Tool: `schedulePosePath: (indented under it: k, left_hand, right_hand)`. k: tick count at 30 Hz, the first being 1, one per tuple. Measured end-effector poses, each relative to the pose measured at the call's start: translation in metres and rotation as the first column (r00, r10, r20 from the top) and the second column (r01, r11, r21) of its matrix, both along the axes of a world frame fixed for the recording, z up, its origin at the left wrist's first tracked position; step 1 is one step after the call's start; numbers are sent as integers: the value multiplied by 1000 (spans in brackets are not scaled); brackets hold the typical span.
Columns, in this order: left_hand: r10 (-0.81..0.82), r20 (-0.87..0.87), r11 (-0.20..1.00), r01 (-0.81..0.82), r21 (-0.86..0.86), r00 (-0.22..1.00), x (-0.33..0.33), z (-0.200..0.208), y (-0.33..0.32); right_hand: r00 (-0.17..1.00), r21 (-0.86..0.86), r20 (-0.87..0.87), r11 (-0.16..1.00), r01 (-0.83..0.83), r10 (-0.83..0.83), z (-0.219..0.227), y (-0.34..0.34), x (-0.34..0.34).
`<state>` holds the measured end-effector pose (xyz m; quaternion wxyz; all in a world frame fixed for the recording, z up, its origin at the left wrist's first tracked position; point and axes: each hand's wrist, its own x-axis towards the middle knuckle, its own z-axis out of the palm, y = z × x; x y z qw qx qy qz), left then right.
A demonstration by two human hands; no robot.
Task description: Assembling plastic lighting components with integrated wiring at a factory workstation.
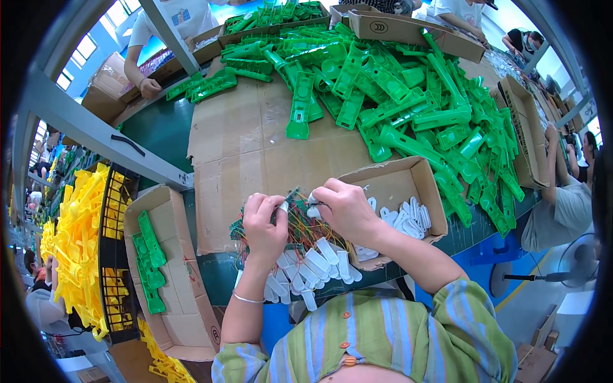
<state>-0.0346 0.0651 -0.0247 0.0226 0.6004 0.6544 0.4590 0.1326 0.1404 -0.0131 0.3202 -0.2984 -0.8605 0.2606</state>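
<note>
Both my hands are raised over a tangle of thin red, green and yellow wires [302, 231] at the table's near edge. My left hand [263, 226] is closed in a pinch, and white covering shows at a fingertip. Just to its right, my right hand [348, 207] pinches too, also with a white-covered fingertip; the small thing between its fingers is too small to name. Flat white plastic pieces [313, 265], apparently joined to the wires, hang over the edge. Beside my right forearm, a shallow cardboard box [370, 172] holds loose white pieces [412, 218].
Green plastic housings [383, 83] are heaped across the far and right table. A flat cardboard sheet [249, 134] covers the middle. To the left stand a cardboard tray [182, 300] with green housings, a metal post [108, 131] and yellow parts [80, 242]. A co-worker's hand [150, 88] is at the far left.
</note>
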Motion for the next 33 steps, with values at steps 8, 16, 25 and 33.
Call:
schedulePosePath:
  k: [8, 16, 25, 33]
  left_hand:
    - [-169, 162, 985, 174, -16, 972, -8, 13, 0]
    - [24, -65, 995, -30, -94, 998, 5, -4, 6]
    - [123, -72, 985, -130, -110, 990, -31, 15, -36]
    - [278, 23, 921, -259, -291, 960, -40, -67, -70]
  right_hand:
    - [995, 42, 19, 994, -99, 98, 4, 6, -16]
    - [991, -32, 126, 999, -43, 47, -12, 5, -32]
    - [886, 445, -202, 767, 463, -418, 44, 182, 109]
    - [456, 92, 533, 584, 806, -713, 1, 340, 257]
